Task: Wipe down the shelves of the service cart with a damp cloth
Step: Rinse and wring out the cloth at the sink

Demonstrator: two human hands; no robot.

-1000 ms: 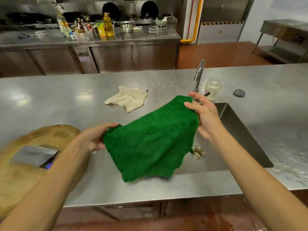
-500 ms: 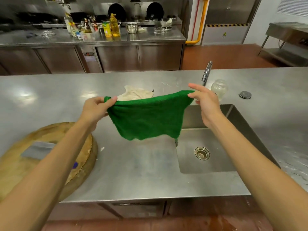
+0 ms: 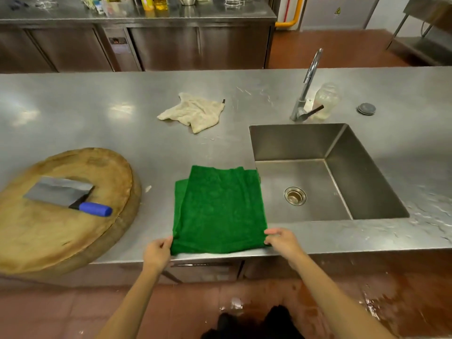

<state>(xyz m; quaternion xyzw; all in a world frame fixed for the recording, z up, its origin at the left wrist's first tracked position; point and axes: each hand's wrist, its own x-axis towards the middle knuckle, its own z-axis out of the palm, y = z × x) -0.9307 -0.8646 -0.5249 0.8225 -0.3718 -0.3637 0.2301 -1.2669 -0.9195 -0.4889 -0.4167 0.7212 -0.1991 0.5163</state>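
1. On the counter (image 3: 97, 118), just left of the sink (image 3: 362, 182), the cloth (image 3: 217, 211) lies folded flat, its right edge at the sink's rim.
2. Left hand (image 3: 156, 253) pinches its near left corner.
3. Right hand (image 3: 283, 242) pinches its near right corner.
4. Farther left, a cleaver (image 3: 58, 193) rests on a board (image 3: 49, 236).
5. Beyond the cloth lies a rag (image 3: 193, 112).

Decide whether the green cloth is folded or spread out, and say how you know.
Folded. The cloth lies flat on the counter with a lower layer sticking out along its left edge.
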